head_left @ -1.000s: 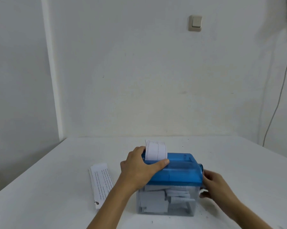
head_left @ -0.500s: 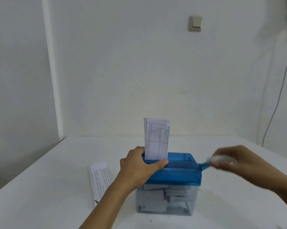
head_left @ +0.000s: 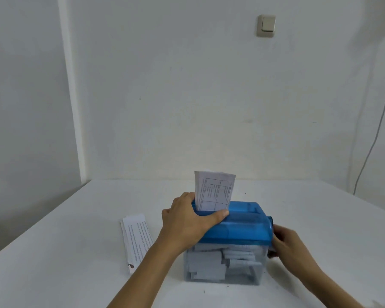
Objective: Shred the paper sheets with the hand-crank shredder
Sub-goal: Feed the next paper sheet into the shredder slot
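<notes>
White walls (head_left: pixel 187 96) back a white desk (head_left: pixel 76 252). Midway across it, toward the near edge, stands the hand-crank shredder (head_left: pixel 242 227), its blue top on a clear bin (head_left: pixel 257 274) holding a loose pile of paper strips (head_left: pixel 205 263). The left hand (head_left: pixel 187 221) grips the top's left end, thumb along the front. The right hand (head_left: pixel 291 243) is curled at the right end below the crank (head_left: pixel 270 220), whose handle is mostly hidden. A stack of sheets (head_left: pixel 137 238) lies flat beside the shredder, toward the desk's left edge. One printed sheet (head_left: pixel 213 192) stands upright in the slot. A light switch (head_left: pixel 266 26) sits high on the wall.
</notes>
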A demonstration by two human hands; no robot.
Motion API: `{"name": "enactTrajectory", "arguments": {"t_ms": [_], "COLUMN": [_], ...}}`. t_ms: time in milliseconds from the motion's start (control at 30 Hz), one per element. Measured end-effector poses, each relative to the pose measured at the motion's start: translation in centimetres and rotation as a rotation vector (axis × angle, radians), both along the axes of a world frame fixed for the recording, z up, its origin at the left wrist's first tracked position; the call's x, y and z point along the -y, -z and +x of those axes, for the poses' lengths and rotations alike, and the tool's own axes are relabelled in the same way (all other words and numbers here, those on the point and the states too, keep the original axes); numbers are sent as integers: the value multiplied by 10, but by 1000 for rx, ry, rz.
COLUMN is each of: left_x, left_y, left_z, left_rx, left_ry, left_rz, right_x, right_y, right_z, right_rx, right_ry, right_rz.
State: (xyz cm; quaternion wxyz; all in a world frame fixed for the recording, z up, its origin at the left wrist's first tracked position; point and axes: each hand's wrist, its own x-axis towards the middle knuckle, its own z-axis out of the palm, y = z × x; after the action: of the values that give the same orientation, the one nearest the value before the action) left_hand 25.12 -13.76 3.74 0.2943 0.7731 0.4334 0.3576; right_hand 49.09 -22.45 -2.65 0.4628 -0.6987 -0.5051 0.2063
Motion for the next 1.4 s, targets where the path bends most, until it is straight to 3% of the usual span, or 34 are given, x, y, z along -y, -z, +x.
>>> {"name": "enactTrajectory", "arguments": {"t_ms": [300,533,600,800,933,1067,1333,1400], "left_x": [9,0,-2,-3,-2,0,-1,0], "left_y": [-10,-4,-1,2,3,2,0,-2], "left_z": [0,-2,-3,-3,-3,-1,0,-1], "left_rx": [-74,-37,-24,-4,-18,-23,-72,-70], "left_ry": [-7,45,55,47,35,4,-15,-15], "left_rz": [21,-5,-12,-19,33,60,39,36], "right_x": [73,63,44,-30,-42,-8,63,71], "right_y": [-58,-117,-120,-84,-27,0,-58,-72], "right_z": [-4,2,5,7,0,-6,-10,-4], "right_rx": [322,356,335,8,60,74,110,249], "right_ry": [-273,-230,-176,10,115,50,-306,-387], "right_rz": [-152,-14,56,288,160,46,-123,-214]}}
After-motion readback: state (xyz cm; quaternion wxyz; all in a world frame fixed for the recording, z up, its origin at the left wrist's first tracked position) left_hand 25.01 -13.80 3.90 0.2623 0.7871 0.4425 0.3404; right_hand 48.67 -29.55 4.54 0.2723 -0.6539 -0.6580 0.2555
